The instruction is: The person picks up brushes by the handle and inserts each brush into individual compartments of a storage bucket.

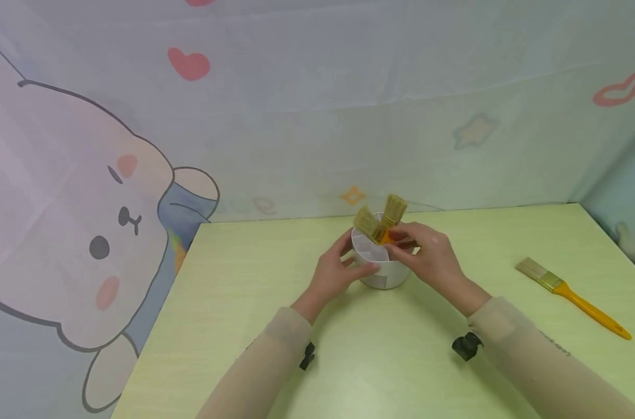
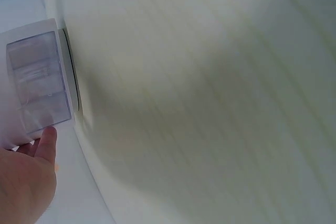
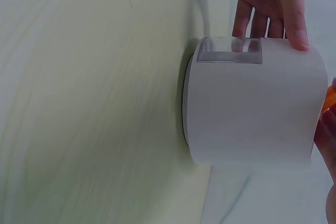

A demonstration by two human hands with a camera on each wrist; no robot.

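A white round holder point(image 1: 382, 273) with inner dividers and a clear window stands upright on the table. My left hand point(image 1: 334, 265) grips its left side, thumb at the front and fingers round behind; the left wrist view shows that hand point(image 2: 31, 177) by the window. Two flat paintbrushes, a left one point(image 1: 366, 222) and a right one point(image 1: 394, 208), point bristles up at the holder's opening. With thumb and fingers my right hand point(image 1: 427, 253) pinches an orange brush handle point(image 1: 384, 237) just above the rim. Which of the two brushes it holds is hard to tell; the lower handles are hidden.
Another flat paintbrush point(image 1: 574, 298) with an orange handle lies on the table to the right. The pale yellow-green table point(image 1: 233, 302) ends at the back against a printed cloth point(image 1: 307, 139). Black straps or mounts point(image 1: 467, 346) hang by the sleeves.
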